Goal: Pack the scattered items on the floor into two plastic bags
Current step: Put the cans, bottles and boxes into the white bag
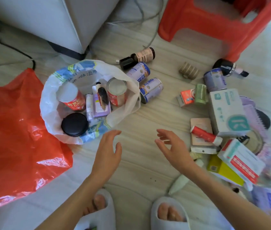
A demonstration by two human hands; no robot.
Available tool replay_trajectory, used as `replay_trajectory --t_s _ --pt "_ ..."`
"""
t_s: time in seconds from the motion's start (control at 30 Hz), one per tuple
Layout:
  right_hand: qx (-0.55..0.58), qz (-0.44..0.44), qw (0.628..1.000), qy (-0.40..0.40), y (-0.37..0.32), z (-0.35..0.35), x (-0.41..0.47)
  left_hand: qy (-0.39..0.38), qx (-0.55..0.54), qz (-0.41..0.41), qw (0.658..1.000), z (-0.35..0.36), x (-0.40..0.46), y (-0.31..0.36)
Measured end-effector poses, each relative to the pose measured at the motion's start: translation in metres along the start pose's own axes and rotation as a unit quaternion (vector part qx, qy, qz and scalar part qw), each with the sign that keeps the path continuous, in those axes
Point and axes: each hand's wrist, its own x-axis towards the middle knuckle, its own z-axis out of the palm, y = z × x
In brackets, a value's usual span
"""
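A white plastic bag (52, 90) stands open on the floor, holding cans, a black-lidded jar (74, 124) and a purple box. A red plastic bag (15, 130) lies flat to its left. My left hand (108, 155) hovers just right of the white bag, fingers relaxed, holding nothing. My right hand (173, 146) hovers empty over bare floor, fingers spread. Scattered items lie at the right: a large white box (227, 112), a red tube (204, 134), a red-and-white box (242, 160), a yellow box (222, 170). Two blue-white cans (148, 82) lie beside the white bag.
A red plastic stool (214, 22) stands at the back right. A grey sofa corner (48, 19) is at the back left, with cables on the floor. A dark bottle (136, 58) and a tape roll (188, 71) lie further back. My slippered feet (168, 213) are below.
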Motion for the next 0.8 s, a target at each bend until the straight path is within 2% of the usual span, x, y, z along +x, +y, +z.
replay_trajectory --t_s 0.13,0.2,0.3,0.4,0.5,0.6,0.8 --pt "-0.094 0.064 0.99 0.084 0.058 -0.036 -0.055 -0.122 0.08 0.08 0.986 0.044 -0.029 0.007" --pt "-0.131 0.119 0.979 0.098 0.079 -0.046 -0.079 -0.185 0.118 0.091 0.971 0.063 -0.036 0.012" --pt "-0.097 0.244 0.961 0.09 0.096 -0.049 -0.105 -0.239 0.176 0.11 0.949 0.089 -0.045 0.026" --pt "-0.044 0.322 0.944 0.057 0.106 -0.039 -0.112 -0.287 0.224 0.143 0.92 0.112 -0.047 0.043" --pt "0.047 0.376 0.923 0.066 0.109 -0.028 -0.105 -0.307 0.266 0.181 0.895 0.132 -0.039 0.054" --pt "0.084 0.382 0.918 0.065 0.109 -0.019 -0.094 -0.309 0.282 0.197 0.887 0.146 -0.028 0.064" --pt "0.116 0.411 0.904 -0.017 0.112 -0.014 -0.084 -0.325 0.371 0.195 0.848 0.169 -0.021 0.075"
